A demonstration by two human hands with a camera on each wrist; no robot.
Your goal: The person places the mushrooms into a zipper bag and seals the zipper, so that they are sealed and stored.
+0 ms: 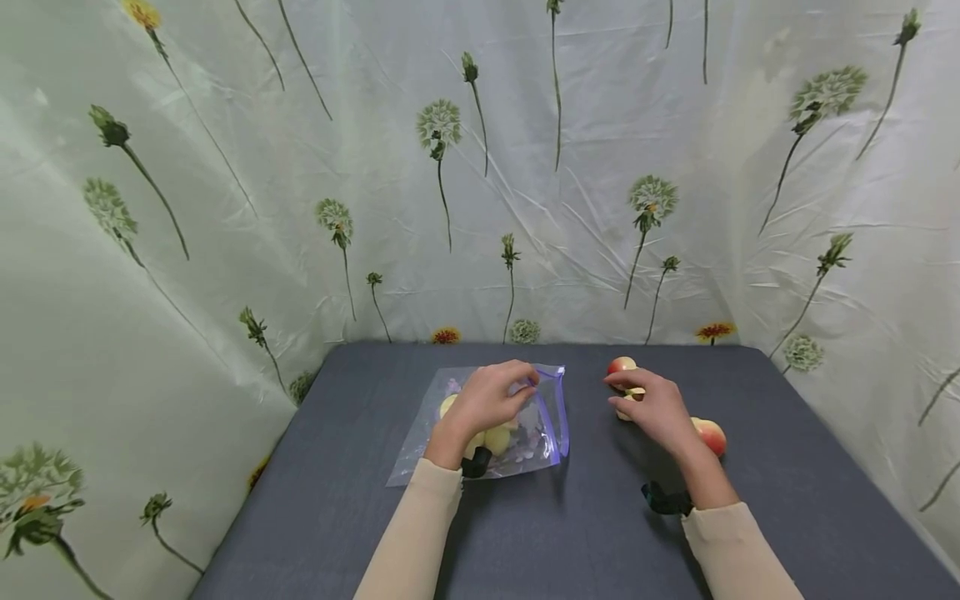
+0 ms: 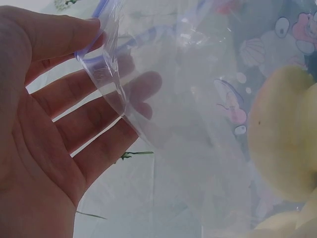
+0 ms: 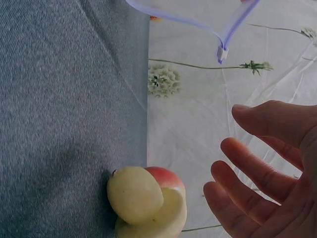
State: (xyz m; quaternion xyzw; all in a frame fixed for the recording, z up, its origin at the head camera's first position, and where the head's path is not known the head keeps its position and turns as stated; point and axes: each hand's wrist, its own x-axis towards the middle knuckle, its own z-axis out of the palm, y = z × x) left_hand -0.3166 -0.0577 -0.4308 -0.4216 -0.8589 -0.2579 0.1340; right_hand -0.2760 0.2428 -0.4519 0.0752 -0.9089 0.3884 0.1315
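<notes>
One clear zip bag was laid on the tabletop, and its purple rim was pinched between the thumb and fingers of the left hand, apparently so that the bag's mouth was held raised and parted toward the right. One white slider was set at a corner of the rim. At least three pale fruits were contained in the bag; a fuller count was hindered by the printed film and the left hand. To the right of the bag, at least three more were seen: one red-topped fruit, one yellow fruit nearer, and one red-and-yellow fruit farthest from the bag, perhaps with another partly hidden beside it. These were seemingly placed within easy reach of the mouth. Nothing was held by the right hand; its fingers were parted loosely above the fruits, apart from the bag.
</notes>
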